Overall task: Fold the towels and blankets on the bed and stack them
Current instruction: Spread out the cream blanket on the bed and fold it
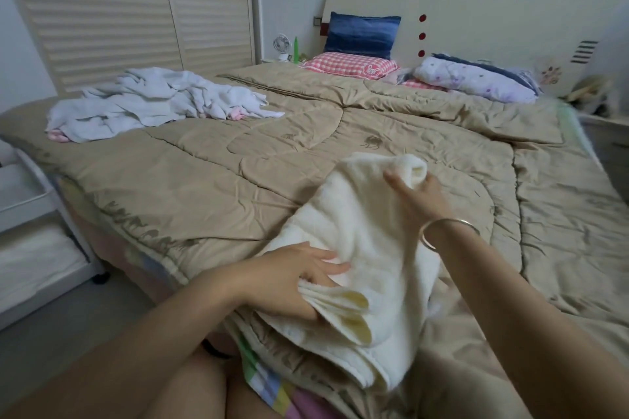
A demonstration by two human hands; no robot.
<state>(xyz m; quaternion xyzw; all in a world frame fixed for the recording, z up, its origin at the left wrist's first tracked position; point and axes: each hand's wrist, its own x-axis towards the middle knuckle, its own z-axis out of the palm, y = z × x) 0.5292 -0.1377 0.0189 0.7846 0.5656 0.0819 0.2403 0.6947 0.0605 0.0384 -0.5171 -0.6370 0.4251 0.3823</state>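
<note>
A thick cream-white towel (pixel 354 224) lies partly folded near the front edge of the bed (pixel 211 173), on a tan quilt. My left hand (pixel 292 279) grips its near folded edge, thumb underneath and fingers on top. My right hand (pixel 422 194), with a silver bangle on the wrist, pinches the far corner and holds it raised off the quilt. A heap of white and pink towels (pixel 153 102) lies loose at the bed's far left.
Pillows sit at the headboard: a blue one (pixel 360 32), a red checked one (pixel 350 65) and a floral one (pixel 476 78). A small fan (pixel 281 44) stands on the nightstand. A white shelf unit (pixel 30 224) stands left of the bed, below the louvred wardrobe doors.
</note>
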